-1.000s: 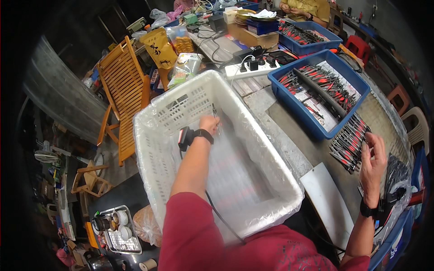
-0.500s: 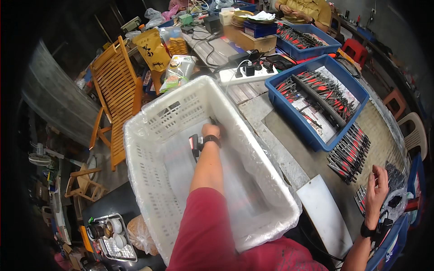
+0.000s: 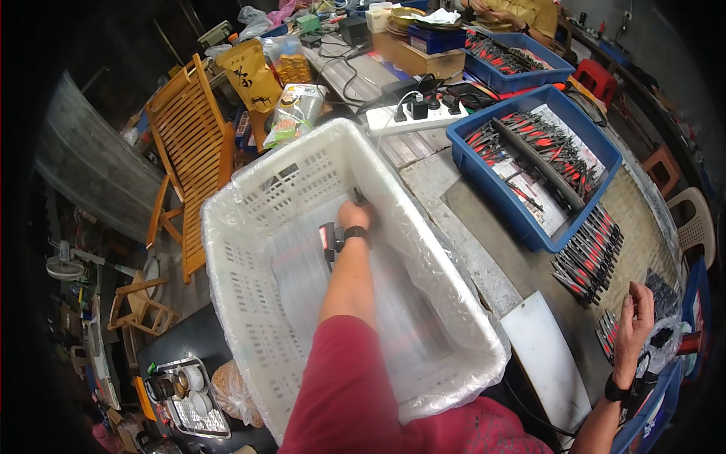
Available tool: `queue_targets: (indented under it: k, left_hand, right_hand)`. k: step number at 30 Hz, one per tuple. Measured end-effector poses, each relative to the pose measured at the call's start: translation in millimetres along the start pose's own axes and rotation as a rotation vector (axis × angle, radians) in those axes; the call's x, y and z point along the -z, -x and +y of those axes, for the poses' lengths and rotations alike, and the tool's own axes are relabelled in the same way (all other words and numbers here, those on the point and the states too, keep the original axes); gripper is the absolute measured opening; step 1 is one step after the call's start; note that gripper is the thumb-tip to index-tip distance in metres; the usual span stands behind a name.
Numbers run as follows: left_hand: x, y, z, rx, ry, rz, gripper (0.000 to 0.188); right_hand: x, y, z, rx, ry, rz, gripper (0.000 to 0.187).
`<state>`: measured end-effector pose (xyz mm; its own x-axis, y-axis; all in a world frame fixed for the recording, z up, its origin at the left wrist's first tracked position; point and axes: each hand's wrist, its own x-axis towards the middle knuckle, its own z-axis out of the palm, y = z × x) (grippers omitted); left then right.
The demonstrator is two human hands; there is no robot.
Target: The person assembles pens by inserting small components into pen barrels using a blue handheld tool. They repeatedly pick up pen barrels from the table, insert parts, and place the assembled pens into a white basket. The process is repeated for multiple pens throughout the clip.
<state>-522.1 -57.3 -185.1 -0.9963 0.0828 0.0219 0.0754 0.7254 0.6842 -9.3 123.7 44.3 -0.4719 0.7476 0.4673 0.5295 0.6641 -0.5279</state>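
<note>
Close by, a dark red sleeve (image 3: pixel 344 386) and a bare arm reach down into a big white plastic crate with holes in its sides and clear plastic lining it (image 3: pixel 488 363). The left hand (image 3: pixel 353 216) is low in the crate, near its far end, curled up with its back to us. A bit of a dark, thin thing (image 3: pixel 359 197) pokes out just past it. The fingers are hidden, so I cannot tell if they pinch it. A black band (image 3: pixel 355 233) goes around that wrist. Faint red streaks show under the cloudy plastic on the crate's bottom.

To the right, the right hand (image 3: pixel 637 321) is up by the table (image 3: pixel 491 238), its fingers loosely bent and not squeezed together. Just beside it is a small bunch of thin black-and-red sticks (image 3: pixel 606 333). A smooth white board (image 3: pixel 544 348) is between the crate and that arm.

A bit farther, a long row of the same black-and-red sticks (image 3: pixel 588 257) lies next to a blue plastic tub (image 3: pixel 495 198). More sticks lie in the tub, on both sides of a dark bar (image 3: pixel 538 163).

Past that are a white power strip (image 3: pixel 386 122) with black plugs, a second blue tub (image 3: pixel 522 82) full of sticks, and a person in a yellow shirt (image 3: pixel 533 15).
</note>
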Motion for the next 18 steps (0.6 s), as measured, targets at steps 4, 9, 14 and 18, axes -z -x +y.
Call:
queue_targets:
  k: [4, 9, 14, 18]
  left_hand:
    - [4.8, -10.5, -5.5, 0.120, 0.049, -0.197, 0.024]
    - [-2.3, -15.7, -7.9, 0.149, 0.143, -0.165, 0.013]
    - [-1.1, -21.1, -11.9, 0.183, 0.383, -0.276, 0.015]
    - [12.3, -31.4, -25.8, -0.519, -0.516, -0.153, 0.030]
  right_hand:
    - [7.2, 5.3, 10.6, 0.021, -0.015, 0.019, 0.017]
    - [18.2, 14.1, 23.8, -0.037, 0.021, 0.015, 0.018]
    - [32.0, 20.9, 29.6, -0.047, 0.057, 0.040, 0.018]
    - [57.7, 29.1, 43.9, -0.084, 0.245, 0.022, 0.017]
